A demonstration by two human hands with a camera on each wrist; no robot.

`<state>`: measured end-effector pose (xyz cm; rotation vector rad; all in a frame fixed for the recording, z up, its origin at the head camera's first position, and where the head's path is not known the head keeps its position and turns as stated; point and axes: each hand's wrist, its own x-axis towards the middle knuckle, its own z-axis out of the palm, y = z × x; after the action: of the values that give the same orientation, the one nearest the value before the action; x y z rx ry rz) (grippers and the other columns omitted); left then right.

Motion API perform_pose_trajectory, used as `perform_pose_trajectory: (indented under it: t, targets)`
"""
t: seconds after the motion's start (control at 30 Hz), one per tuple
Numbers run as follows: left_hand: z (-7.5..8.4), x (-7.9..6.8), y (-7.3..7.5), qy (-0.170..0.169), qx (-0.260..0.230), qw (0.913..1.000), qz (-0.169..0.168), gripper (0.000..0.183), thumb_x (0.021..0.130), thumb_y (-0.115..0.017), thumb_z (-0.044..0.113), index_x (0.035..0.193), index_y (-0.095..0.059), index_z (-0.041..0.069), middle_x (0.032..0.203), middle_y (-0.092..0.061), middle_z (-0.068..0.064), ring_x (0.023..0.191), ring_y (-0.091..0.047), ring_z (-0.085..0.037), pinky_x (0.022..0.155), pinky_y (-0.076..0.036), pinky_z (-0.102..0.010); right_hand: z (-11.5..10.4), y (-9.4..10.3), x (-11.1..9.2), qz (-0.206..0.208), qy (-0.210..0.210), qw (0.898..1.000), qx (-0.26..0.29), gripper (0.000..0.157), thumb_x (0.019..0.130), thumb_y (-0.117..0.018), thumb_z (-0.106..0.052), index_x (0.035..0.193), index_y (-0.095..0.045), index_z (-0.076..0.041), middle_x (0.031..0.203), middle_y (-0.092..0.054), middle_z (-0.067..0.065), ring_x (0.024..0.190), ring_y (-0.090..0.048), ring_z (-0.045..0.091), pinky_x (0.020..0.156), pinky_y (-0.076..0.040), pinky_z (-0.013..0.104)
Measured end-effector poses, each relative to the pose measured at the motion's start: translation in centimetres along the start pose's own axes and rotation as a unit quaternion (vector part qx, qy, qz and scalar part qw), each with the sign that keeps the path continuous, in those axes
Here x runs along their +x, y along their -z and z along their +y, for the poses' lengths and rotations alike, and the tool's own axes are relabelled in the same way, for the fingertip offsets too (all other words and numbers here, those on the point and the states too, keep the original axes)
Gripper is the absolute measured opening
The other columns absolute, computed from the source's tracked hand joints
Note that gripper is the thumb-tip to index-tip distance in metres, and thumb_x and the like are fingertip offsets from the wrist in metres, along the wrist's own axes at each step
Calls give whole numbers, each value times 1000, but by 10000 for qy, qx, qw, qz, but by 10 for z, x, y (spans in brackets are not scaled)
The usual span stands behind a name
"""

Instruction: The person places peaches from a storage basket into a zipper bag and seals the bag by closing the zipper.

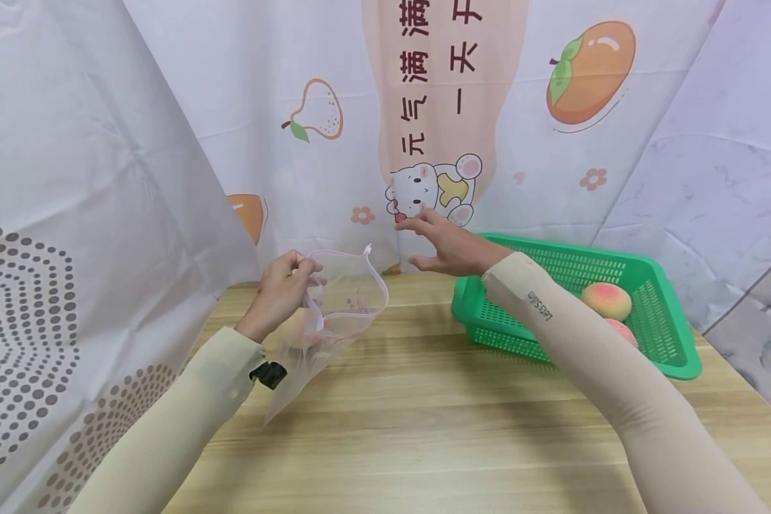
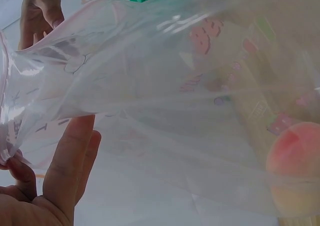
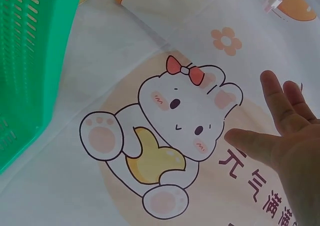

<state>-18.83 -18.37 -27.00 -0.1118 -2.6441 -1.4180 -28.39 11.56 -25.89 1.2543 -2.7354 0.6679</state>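
My left hand point(image 1: 284, 289) pinches the rim of a clear zip bag point(image 1: 334, 335), whose pinkish-edged mouth gapes toward the right. Inside the bag, low down, lies a peach point(image 2: 295, 168), seen through the plastic. Faint printed figures show on the bag's side. My right hand point(image 1: 452, 244) hovers between the bag and the green basket point(image 1: 671, 321), fingers spread and holding nothing. In the right wrist view that hand point(image 3: 295, 131) appears with thumb and fingers apart. Two more peaches, one of them a yellow-pink peach point(image 1: 607, 300), sit in the basket; my right forearm hides part of it.
The basket stands at the right on a wooden table point(image 1: 411, 421). Behind it hangs a white cloth point(image 1: 334, 43) printed with fruit, writing and a cartoon bunny. A dotted cloth point(image 1: 32, 343) hangs at the left. A small black clip-like piece point(image 1: 268, 374) sits at my left cuff.
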Motion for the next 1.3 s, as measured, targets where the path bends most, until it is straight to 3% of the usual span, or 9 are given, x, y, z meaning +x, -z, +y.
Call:
perform_pose_trajectory:
  t: [0.57, 0.87, 1.3]
  targets:
    - [-1, -1, -1, 69, -61, 9999, -44, 31, 104, -37, 23, 89, -53, 0, 124, -66, -18, 100, -70, -27, 61, -54, -25, 6, -1, -6, -103, -281, 9995, 79, 61, 94, -70, -25, 149, -43, -20, 138, -44, 13, 121, -49, 28, 100, -49, 48]
    - [-2, -1, -1, 121, -215, 9996, -106, 32, 105, -36, 24, 91, -52, 0, 123, -66, -16, 106, -69, -28, 66, -57, -26, 11, -2, -9, -88, -283, 9995, 51, 60, 94, -70, -24, 148, -44, -19, 139, -44, 14, 122, -49, 28, 101, -48, 48]
    - [-4, -1, -1, 143, -324, 9993, -99, 37, 106, -37, 30, 93, -53, 0, 124, -65, -19, 100, -70, -27, 66, -59, -27, 12, 0, -15, -60, -291, 9993, 221, 58, 94, -70, -21, 147, -45, -15, 143, -42, 14, 126, -46, 30, 103, -46, 52]
